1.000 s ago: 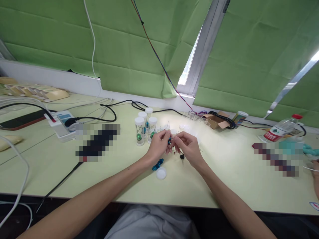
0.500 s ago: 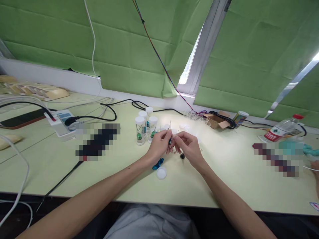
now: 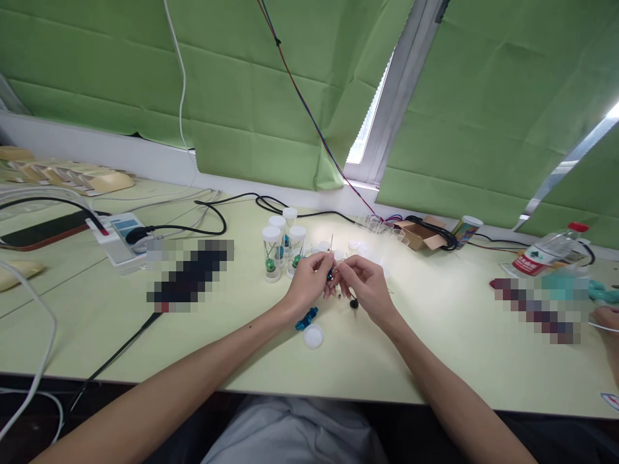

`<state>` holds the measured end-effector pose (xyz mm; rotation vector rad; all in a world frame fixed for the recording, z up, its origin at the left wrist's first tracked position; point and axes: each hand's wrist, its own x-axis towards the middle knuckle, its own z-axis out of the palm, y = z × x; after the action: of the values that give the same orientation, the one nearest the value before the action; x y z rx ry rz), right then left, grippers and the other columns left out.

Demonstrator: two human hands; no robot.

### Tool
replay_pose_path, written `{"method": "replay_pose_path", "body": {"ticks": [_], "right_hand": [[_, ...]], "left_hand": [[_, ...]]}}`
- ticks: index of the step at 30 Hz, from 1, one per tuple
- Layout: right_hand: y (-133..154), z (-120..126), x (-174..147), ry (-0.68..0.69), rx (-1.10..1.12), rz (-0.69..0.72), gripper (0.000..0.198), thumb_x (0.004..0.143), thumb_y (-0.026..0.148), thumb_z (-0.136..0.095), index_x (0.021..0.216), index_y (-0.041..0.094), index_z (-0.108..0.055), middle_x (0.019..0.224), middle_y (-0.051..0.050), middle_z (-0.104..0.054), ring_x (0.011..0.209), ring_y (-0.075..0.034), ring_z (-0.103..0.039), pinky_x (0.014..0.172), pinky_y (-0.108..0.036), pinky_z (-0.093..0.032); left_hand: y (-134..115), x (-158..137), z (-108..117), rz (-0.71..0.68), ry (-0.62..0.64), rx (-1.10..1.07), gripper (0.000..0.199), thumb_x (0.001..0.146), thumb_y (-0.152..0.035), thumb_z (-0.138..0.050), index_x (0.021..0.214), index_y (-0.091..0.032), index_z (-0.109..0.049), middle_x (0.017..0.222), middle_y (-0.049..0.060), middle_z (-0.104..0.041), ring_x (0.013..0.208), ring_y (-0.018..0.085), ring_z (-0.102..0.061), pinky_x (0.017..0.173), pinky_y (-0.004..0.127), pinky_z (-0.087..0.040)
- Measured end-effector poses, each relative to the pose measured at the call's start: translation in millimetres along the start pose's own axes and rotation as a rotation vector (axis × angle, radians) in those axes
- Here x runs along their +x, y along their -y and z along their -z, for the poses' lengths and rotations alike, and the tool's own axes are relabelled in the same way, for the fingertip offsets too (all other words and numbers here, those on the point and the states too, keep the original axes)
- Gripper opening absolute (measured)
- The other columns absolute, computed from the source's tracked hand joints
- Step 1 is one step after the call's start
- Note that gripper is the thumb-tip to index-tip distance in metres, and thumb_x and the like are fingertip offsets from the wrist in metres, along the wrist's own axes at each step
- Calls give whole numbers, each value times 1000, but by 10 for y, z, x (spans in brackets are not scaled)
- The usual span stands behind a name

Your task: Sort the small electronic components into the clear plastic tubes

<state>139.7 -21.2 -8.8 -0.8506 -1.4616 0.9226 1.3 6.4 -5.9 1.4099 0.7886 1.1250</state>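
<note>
My left hand (image 3: 308, 278) is closed in a pinch on a small dark-blue part (image 3: 331, 274); a thin wire sticks up above its fingertips. Close against it, my right hand (image 3: 368, 285) has its fingers pinched together at the same part; what exactly they grip is hidden. A black round piece (image 3: 354, 303) shows just below the right fingers. Shiny blue pieces (image 3: 306, 319) lie in front of the left hand, beside a white round cap (image 3: 313, 336). Behind the left hand stand several clear tubes (image 3: 271, 254) with white caps and green or blue pieces inside.
A power strip (image 3: 116, 241) and cables lie left. At the back are clear cups (image 3: 374, 223), an open cardboard box (image 3: 422, 233) and a small canister (image 3: 467, 231). A red-capped bottle (image 3: 541, 251) stands right. Another person's hand (image 3: 607, 317) enters at the right edge.
My hands stay nearly still around the small blue part. The other person's hand at the right edge has come slightly further into view.
</note>
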Motion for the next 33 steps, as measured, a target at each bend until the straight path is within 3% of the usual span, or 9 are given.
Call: {"method": "replay_pose_path", "body": {"ticks": [33], "right_hand": [[-7, -17, 14, 16, -19, -62, 34, 91, 50, -60, 78, 19, -59, 56, -1, -64, 46, -12, -53, 45, -25, -40]], "left_hand": [[32, 1, -13, -2, 37, 27, 40, 93, -49, -52, 67, -20, -50, 50, -1, -55, 44, 13, -53, 39, 23, -37]]}}
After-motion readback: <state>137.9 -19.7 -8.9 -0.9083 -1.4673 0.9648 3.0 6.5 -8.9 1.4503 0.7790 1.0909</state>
